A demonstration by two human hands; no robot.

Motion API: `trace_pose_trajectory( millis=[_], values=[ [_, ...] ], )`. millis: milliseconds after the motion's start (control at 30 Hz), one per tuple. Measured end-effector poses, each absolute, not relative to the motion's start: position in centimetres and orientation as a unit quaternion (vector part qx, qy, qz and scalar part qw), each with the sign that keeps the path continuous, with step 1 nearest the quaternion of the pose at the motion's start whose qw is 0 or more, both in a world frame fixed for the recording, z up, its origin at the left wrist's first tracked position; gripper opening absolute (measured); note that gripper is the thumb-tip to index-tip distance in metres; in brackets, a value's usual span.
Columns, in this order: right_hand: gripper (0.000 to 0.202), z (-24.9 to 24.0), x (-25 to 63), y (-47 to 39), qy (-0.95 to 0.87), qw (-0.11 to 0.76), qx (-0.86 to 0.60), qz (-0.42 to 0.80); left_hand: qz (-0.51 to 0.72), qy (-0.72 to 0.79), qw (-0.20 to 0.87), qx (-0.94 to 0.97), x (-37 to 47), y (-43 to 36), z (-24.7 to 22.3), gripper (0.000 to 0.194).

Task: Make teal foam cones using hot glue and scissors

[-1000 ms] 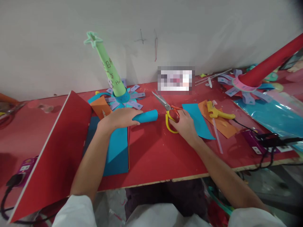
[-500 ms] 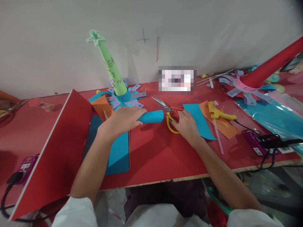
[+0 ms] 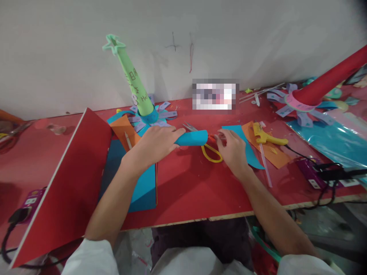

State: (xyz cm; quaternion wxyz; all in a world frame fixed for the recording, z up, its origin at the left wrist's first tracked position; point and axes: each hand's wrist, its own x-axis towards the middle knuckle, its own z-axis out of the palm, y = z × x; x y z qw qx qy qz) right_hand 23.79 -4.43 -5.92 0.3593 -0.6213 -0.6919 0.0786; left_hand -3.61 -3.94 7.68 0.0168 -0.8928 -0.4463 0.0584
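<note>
A rolled blue sheet (image 3: 192, 138), looking like paper or foam, lies in the grasp of my left hand (image 3: 157, 143), its free end pointing right. My right hand (image 3: 233, 151) is just beyond that end, fingers bent and thumb apart, with nothing visible between them. Scissors (image 3: 212, 156) with a yellow handle loop and red parts rest on the table under the roll, close to my right fingertips. The roll partly hides their blades. A flat blue strip (image 3: 239, 133) lies behind my right hand.
A yellow glue gun (image 3: 268, 138) rests on orange sheets (image 3: 276, 157). A green paper tower (image 3: 137, 86) stands at the back, a red cone (image 3: 332, 78) to the right. A red board (image 3: 69, 179) leans at left beside blue sheets (image 3: 145, 187). Power strips (image 3: 311, 173) with cables lie right and left.
My left hand has shifted the blue roll rightward over the scissors. My right hand has come off the yellow handle and moved slightly right. The scissors have shifted a little.
</note>
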Motion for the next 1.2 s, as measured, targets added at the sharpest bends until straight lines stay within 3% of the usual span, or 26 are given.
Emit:
trace_pose_trajectory(
  millis=[133, 333, 567, 733, 867, 1033, 1133, 1200],
  values=[
    [0.041, -4.1, 23.8, -5.1, -0.713, 0.453, -0.505, 0.175, 0.062, -0.424, 0.018, -0.903, -2.7, -4.1, 7.4, 0.03],
    [0.067, -4.7, 22.6, -5.2, -0.774, 0.369, -0.432, 0.279, 0.048, -0.355, 0.021, -0.934, -2.3, -4.0, 5.1, 0.03],
    [0.046, -6.0, 22.3, -4.6, -0.734, 0.361, -0.456, 0.35, 0.037, -0.352, 0.049, -0.934, -2.1, -3.9, 3.5, 0.042],
    [0.042, -6.3, 21.8, -4.4, -0.699, 0.393, -0.459, 0.383, -0.069, -0.339, 0.043, -0.937, -0.9, -4.9, 5.5, 0.047],
    [0.038, -6.2, 21.6, -4.5, -0.68, 0.406, -0.468, 0.392, -0.149, -0.278, -0.118, -0.942, 0.4, -6.1, 7.2, 0.033],
    [0.042, -5.9, 21.7, -4.5, -0.621, 0.438, -0.492, 0.424, -0.02, -0.111, -0.483, -0.868, 1.1, -5.6, 5.2, 0.023],
    [0.047, -6.1, 21.8, -4.4, -0.529, 0.495, -0.503, 0.471, -0.016, -0.124, -0.541, -0.832, 1.0, -3.7, 1.8, 0.017],
    [0.049, -6.2, 21.9, -4.2, -0.466, 0.532, -0.487, 0.513, -0.056, -0.188, -0.54, -0.819, 0.9, -2.3, -0.9, 0.024]
  ],
)
